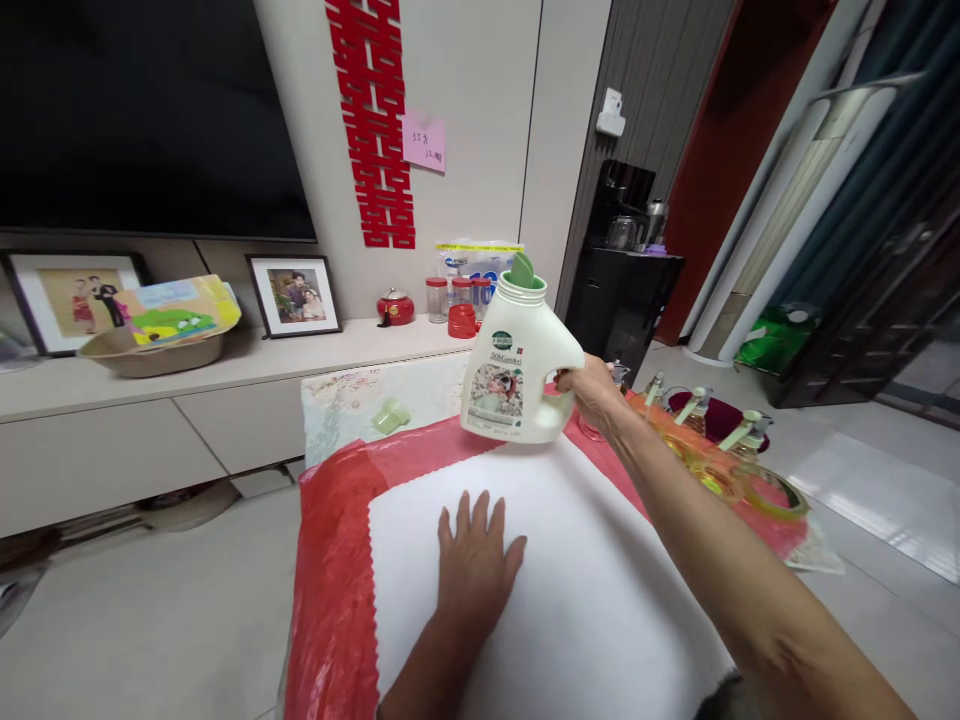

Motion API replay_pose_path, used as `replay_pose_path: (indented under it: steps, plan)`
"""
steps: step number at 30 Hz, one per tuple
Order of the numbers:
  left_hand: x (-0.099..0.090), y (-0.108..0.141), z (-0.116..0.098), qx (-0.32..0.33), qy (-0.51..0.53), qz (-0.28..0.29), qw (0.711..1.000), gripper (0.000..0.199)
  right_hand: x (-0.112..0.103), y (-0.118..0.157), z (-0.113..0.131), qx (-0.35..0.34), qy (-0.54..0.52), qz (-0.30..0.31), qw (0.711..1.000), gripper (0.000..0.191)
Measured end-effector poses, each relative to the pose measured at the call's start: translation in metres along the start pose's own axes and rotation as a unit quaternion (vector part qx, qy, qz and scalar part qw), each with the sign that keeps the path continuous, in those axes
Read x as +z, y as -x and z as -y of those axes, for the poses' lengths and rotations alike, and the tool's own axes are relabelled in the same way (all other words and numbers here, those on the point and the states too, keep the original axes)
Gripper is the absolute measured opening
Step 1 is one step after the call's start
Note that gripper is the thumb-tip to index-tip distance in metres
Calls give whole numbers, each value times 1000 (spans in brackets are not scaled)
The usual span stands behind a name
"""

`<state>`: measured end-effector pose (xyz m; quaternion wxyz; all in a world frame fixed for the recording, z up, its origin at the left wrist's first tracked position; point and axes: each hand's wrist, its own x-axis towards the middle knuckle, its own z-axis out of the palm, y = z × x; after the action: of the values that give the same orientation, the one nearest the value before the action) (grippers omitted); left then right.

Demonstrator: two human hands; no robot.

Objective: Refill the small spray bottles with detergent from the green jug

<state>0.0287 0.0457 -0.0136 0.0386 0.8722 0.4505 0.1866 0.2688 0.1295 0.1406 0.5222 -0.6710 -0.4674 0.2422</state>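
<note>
Lower centre: left hand (474, 565) flat, fingers slightly spread, palm down on white scallop-edged sheet (570, 580), gripping nothing. Red plastic (330, 570) under sheet. Centre, just right: right hand (589, 385) closed around handle of white jug (517, 360), uncapped, green spout showing. Left of jug: pale green cap (391, 416) on floral cloth (337, 405). Beyond, upper centre: red-lidded jars (460, 292).
</note>
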Motion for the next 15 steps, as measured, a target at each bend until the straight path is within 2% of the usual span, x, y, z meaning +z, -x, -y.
replay_pose_path:
  steps: [3,7,12,15]
  plan:
    - [-10,-4,3,-51,-24,2,998,44,-13,38,-9,13,-1,25,1000,30]
    - [-25,-8,12,-84,-46,25,995,46,-14,83,-35,31,2,45,998,30]
    - [-51,-10,11,-79,-75,125,986,43,-12,105,-52,28,10,33,999,31]
    - [-71,-3,3,-49,-98,174,979,36,-24,117,-53,10,24,28,999,30]
